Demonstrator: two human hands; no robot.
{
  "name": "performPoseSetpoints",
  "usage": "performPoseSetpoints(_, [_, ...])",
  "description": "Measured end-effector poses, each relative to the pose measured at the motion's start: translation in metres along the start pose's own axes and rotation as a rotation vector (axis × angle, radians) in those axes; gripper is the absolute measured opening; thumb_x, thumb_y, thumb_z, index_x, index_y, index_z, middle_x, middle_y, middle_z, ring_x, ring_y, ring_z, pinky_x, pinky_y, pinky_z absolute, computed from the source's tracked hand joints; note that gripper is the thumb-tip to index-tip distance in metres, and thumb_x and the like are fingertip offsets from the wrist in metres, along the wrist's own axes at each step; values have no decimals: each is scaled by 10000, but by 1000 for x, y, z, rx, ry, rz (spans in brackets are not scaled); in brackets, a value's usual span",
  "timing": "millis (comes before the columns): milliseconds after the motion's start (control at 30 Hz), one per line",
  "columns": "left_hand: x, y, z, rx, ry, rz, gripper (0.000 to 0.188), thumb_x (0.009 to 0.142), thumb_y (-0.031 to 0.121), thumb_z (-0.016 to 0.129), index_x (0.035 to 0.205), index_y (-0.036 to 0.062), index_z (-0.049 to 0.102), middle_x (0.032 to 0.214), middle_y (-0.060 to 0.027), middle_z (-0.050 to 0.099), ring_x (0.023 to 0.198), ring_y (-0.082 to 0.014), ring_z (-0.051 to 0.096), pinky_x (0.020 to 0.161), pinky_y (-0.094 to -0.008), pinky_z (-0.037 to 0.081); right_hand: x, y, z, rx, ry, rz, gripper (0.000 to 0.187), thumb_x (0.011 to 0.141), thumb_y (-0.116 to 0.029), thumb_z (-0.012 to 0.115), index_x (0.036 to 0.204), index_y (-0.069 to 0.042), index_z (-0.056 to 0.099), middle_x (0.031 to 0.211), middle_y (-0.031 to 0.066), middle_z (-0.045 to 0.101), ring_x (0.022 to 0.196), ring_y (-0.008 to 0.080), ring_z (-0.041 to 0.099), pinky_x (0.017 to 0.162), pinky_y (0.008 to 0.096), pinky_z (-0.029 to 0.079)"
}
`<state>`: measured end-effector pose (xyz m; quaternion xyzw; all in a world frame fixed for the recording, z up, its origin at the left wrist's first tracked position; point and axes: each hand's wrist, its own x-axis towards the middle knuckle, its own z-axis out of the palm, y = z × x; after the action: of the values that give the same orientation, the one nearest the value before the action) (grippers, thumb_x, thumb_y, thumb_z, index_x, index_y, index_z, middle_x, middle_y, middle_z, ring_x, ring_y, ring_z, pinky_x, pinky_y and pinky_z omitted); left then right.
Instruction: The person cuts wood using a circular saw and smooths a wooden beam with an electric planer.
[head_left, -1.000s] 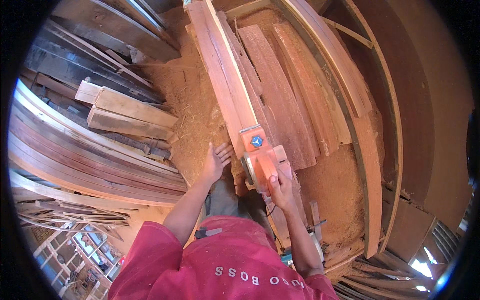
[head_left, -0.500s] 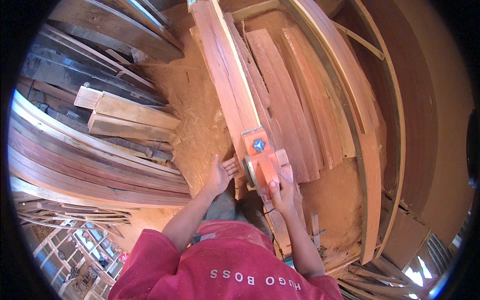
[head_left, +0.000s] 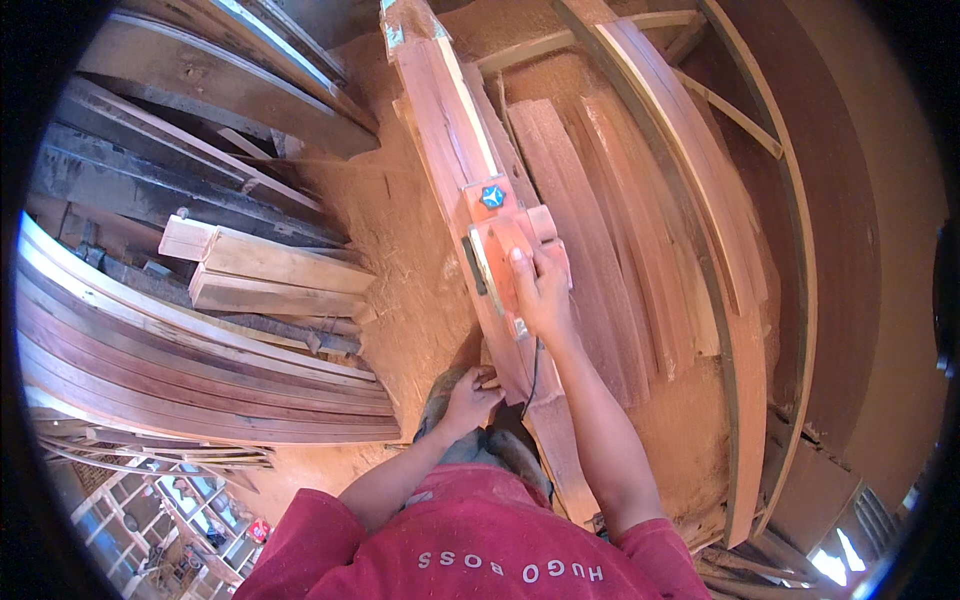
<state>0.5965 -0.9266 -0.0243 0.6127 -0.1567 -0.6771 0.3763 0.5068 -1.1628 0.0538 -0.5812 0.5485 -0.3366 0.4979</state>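
Note:
My right hand point(head_left: 541, 296) is closed round the rear handle of an orange electric planer point(head_left: 500, 240) with a blue knob at its front. The planer rests on top of a long reddish plank point(head_left: 440, 110), partway along it, and a dark cord trails back from it beside my right wrist. Down at the plank's near end, my left hand point(head_left: 473, 400) is closed, its bent fingers at the left edge of the wood. The planer's underside is hidden.
Several reddish boards point(head_left: 560, 170) lie right of the plank amid sawdust. Beyond them runs a curved timber frame point(head_left: 745, 400). On the left are short pale blocks point(head_left: 280, 262), a stack of long planks point(head_left: 200, 370) and dark beams point(head_left: 200, 80).
My right hand has pushed the planer forward along the plank. My left hand has moved back toward my body, and its spread fingers have curled in at the plank's near end.

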Motion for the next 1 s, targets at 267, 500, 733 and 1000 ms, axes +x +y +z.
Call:
performPoseSetpoints(267, [8, 4, -6, 106, -125, 30, 402, 884, -71, 640, 1219, -14, 424, 1268, -166, 544, 1167, -242, 578, 935, -342, 541, 129, -26, 41, -116, 30, -87, 576, 965, -462, 552, 870, 95, 665, 748, 301, 640, 723, 394, 659, 668, 468, 473])
performPoseSetpoints(500, [5, 19, -9, 221, -158, 22, 619, 906, 82, 672, 1411, -9, 325, 1329, -224, 559, 1244, -290, 574, 986, -388, 513, 231, -36, 84, -76, -3, -12, 608, 959, -532, 524, 839, 38, 698, 631, 194, 625, 610, 284, 645, 586, 425, 487])
performPoseSetpoints(733, [6, -22, -19, 279, -97, -84, 472, 895, 91, 674, 1286, 7, 424, 1205, -138, 554, 1173, -221, 569, 977, -368, 512, 311, -73, 107, 22, -54, -27, 556, 957, -574, 503, 947, -66, 730, 595, 97, 633, 508, 175, 627, 503, 367, 506])
performPoseSetpoints(1000, [10, 40, -5, 311, -72, -103, 371, 867, 2, 656, 1216, -81, 560, 1121, -113, 647, 1004, -190, 642, 873, -309, 521, 178, -14, 51, -27, -66, -5, 577, 974, -528, 522, 930, 21, 694, 586, 72, 584, 557, 150, 592, 544, 323, 491])
